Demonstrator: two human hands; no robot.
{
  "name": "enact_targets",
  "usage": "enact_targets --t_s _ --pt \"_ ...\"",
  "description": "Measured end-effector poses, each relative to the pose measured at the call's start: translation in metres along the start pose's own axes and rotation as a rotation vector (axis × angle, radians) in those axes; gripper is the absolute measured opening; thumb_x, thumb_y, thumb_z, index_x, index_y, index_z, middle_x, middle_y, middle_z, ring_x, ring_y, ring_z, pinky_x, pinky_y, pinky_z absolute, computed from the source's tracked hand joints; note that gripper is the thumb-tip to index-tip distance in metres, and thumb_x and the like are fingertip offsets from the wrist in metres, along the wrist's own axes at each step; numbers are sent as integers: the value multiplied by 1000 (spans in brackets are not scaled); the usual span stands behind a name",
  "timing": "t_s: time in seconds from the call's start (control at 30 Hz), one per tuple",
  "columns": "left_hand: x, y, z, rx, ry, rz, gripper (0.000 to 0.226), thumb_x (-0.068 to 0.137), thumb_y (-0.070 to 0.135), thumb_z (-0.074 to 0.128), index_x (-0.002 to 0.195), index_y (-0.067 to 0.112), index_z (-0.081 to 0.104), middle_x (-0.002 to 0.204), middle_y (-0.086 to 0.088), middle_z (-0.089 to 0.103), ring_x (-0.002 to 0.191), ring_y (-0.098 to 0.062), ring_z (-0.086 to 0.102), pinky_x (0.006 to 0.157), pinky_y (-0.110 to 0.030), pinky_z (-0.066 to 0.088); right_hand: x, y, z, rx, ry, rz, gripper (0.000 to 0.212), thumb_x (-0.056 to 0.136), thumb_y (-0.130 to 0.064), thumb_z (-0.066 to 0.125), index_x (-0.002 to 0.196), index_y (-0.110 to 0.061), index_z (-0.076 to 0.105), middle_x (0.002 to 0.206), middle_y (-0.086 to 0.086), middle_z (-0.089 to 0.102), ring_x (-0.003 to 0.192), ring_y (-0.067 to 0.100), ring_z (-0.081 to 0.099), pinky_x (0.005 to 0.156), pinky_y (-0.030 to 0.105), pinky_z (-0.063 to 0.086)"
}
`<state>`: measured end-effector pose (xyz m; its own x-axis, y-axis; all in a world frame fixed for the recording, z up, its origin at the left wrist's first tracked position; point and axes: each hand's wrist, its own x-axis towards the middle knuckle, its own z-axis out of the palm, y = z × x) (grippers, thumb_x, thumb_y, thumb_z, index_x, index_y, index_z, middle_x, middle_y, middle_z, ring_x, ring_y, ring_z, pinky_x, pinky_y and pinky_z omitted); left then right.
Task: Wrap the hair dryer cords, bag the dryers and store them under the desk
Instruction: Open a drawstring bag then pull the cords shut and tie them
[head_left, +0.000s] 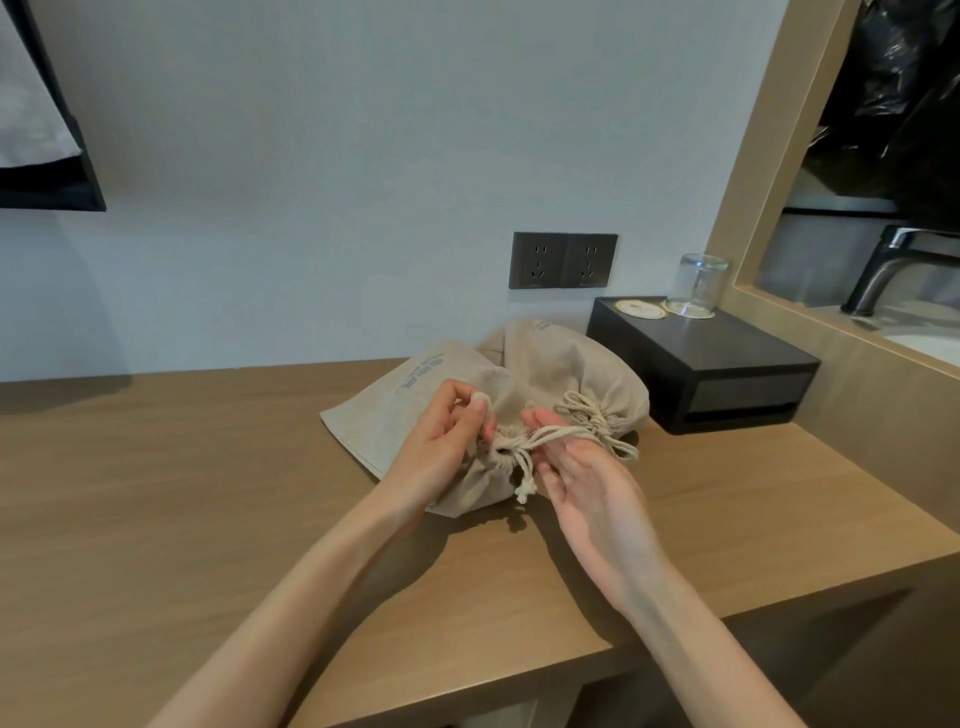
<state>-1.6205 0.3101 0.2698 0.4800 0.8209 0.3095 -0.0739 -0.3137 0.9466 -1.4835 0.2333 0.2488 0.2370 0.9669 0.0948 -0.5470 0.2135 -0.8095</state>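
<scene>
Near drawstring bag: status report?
Left hand pinches near bag at cinched neck; right hand open, drawstring draped over it. Second bag behind, tied. Nothing blocking.

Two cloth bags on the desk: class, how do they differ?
The near bag is being handled, left hand pinching its neck, right hand under its cord; the far bag lies untouched. The near bag's cord hangs loose; the far bag's looks tied. Both are beige drawstring bags.

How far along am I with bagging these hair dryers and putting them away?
Done: the far cloth bag lies bulging on the desk, its neck cinched. In hand: the left hand pinches the gathered neck of the near bag while its drawstring runs across the fingers of the right hand. Left: finish that closure, then move both bags under the desk; both sit on top now.
</scene>
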Motion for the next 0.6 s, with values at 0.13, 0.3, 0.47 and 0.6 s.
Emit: enact_targets --t_s 0.13,0.3,0.47,0.6 --pt "2 -3 0 63 14 49 15 101 18 37 91 8 42 61 2 41 49 0 36 53 -10 33 2 5 4 -146 29 -84 34 100 -18 39 108 7 61 118 11 67 119 17 58 105 29 42" --pt "-1 -8 -1 198 45 123 19 100 22 39 84 14 43 55 6 38 44 -2 32 46 -12 27 8 7 14 -39 150 -73 36 103 -24 32 72 -10 45 74 9 61 92 21 68 91 29 46" --pt "-2 -13 -7 257 72 93 22 100 22 41 78 18 44 53 9 41 41 -3 34 44 -12 27 20 15 11 169 263 11 36 102 -24 34 69 -13 38 50 -2 34 57 16 44 88 32 41" --pt "1 -11 -8 207 95 79 23 99 21 42 77 18 45 48 10 43 40 -3 35 45 -15 29 24 12 8 167 254 -10 33 103 -22 35 73 -12 44 48 -4 30 47 10 34 76 25 42"
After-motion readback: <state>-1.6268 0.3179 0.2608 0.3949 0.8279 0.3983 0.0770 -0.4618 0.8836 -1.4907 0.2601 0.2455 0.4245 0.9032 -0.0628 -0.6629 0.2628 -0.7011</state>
